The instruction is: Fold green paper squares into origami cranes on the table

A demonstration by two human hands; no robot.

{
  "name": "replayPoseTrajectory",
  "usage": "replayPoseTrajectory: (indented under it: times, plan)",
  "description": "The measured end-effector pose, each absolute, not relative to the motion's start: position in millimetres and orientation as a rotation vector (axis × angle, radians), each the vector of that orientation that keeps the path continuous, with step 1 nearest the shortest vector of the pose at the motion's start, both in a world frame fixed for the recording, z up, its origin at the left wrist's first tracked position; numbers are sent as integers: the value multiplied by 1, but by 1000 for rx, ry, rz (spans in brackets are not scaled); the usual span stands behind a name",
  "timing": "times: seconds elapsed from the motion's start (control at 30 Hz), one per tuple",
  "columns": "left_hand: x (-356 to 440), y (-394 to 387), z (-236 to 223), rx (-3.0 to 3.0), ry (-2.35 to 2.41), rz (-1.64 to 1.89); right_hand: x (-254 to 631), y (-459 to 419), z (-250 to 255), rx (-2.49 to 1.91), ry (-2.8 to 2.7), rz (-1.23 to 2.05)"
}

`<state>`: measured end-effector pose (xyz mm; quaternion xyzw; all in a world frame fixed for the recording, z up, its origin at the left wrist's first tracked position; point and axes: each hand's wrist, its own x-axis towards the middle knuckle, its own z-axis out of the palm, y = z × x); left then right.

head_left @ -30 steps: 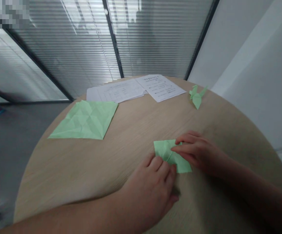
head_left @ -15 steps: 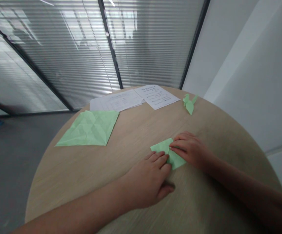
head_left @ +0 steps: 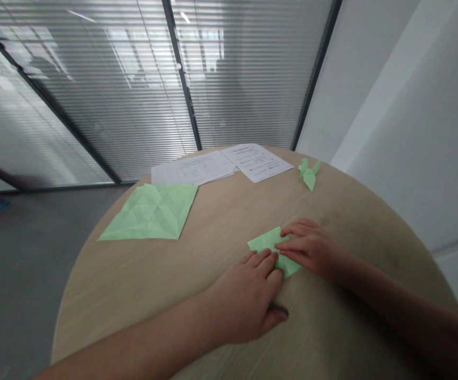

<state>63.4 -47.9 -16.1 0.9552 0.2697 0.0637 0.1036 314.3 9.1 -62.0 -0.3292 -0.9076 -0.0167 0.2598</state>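
A small folded piece of light green paper (head_left: 267,244) lies flat on the round wooden table (head_left: 197,274). My left hand (head_left: 248,295) rests palm down with its fingers stretched onto the paper's near edge. My right hand (head_left: 310,247) lies flat on the paper's right side, fingers extended and pressing it to the table. Both hands cover part of the paper.
A larger creased green square sheet (head_left: 152,212) lies at the table's left. White printed sheets (head_left: 221,164) sit at the far edge. A finished green paper crane (head_left: 308,173) stands at the far right. Glass partitions with blinds and a white wall surround the table.
The view has tilted up slightly and the table sits lower in the frame. My hands have stayed pressed on the folded paper, with fingers shifting a little along it.
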Motion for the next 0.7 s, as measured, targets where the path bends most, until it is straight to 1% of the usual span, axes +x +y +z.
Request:
replayPoseTrajectory:
  times: [0.37, 0.7]
  plan:
    - [69, -48, -7, 2832, 806, 64, 303, 1, -57, -1048, -2455, -102]
    - [71, -56, -11, 2856, 830, 67, 302, 6, -63, -830, -2503, -177]
